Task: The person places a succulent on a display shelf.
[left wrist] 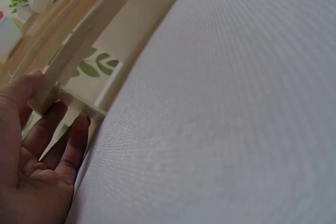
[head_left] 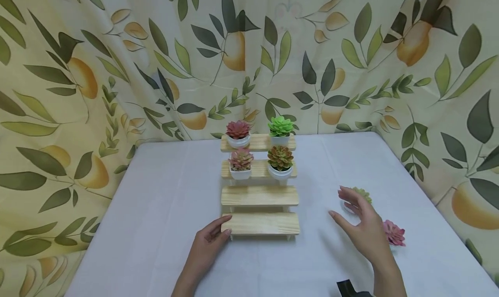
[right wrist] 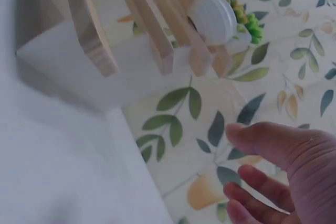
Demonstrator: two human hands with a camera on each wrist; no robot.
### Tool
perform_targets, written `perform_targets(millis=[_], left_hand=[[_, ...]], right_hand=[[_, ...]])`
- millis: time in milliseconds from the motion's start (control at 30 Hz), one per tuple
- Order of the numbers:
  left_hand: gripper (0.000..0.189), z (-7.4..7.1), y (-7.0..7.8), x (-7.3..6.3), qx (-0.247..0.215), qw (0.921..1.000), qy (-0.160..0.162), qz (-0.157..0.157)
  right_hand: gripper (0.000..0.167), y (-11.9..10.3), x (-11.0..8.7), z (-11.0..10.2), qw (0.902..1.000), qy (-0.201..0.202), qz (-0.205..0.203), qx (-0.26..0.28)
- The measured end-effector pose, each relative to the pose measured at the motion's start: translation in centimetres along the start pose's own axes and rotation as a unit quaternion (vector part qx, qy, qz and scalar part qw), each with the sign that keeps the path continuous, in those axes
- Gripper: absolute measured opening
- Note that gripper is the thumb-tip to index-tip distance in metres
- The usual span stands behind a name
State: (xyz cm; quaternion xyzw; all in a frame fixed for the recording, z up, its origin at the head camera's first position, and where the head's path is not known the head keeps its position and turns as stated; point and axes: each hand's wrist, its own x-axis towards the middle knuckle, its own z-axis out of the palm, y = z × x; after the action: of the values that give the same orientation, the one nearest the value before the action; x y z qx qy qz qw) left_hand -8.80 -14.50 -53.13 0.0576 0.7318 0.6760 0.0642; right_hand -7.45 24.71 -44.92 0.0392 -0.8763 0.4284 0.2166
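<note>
A stepped wooden plant stand (head_left: 260, 196) with tiered pale planks stands mid-table. My left hand (head_left: 208, 241) pinches the left end of its lowest plank, thumb above and fingers beneath in the left wrist view. My right hand (head_left: 364, 227) is in the air to the right of the stand, thumb and fingers spread, holding nothing. Partly hidden behind its fingers is a pale green potted succulent (head_left: 363, 195). A pink succulent (head_left: 394, 233) shows beside the wrist, its pot mostly covered.
The top tier bears a dark red succulent (head_left: 238, 129) and a bright green one (head_left: 281, 126). Below them sit a pink succulent (head_left: 241, 159) and a brownish-green one (head_left: 280, 158), all in white pots. A black object (head_left: 348, 288) lies at the near edge. Leaf-patterned curtain (head_left: 156, 93) surrounds the white table (head_left: 163, 210).
</note>
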Motion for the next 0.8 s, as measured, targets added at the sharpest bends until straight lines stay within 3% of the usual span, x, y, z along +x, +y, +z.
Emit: perform_targets(millis=[133,300,400,600,700,800], left_hand=[[0.039,-0.2,0.1,0.2,-0.003,1.0000,0.005,0.002],[0.040,-0.1,0.1,0.3,-0.009,0.9999,0.004,0.006],[0.040,-0.1,0.1,0.2,-0.006,0.9999,0.003,0.009],[0.039,-0.1,0.2,0.0,0.006,0.9999,0.010,0.007],[0.039,0.0,0.2,0.0,0.000,1.0000,0.006,0.003],[0.039,0.1,0.1,0.1,-0.005,1.0000,0.003,-0.001]], right_hand=[[0.077,0.0,-0.6,-1.5,0.9985,0.033,0.005,-0.045],[0.071,0.4,-1.8,-3.1,0.9882,0.051,0.089,-0.113],[0.065,1.0,-2.6,-3.8,0.9805,0.081,0.130,-0.123],[0.058,2.3,-4.1,-4.9,0.9731,0.142,0.132,-0.124],[0.062,2.9,-4.7,-5.4,0.9662,0.145,0.163,-0.138],[0.071,3.8,-5.1,-5.9,0.9581,0.125,0.226,-0.125]])
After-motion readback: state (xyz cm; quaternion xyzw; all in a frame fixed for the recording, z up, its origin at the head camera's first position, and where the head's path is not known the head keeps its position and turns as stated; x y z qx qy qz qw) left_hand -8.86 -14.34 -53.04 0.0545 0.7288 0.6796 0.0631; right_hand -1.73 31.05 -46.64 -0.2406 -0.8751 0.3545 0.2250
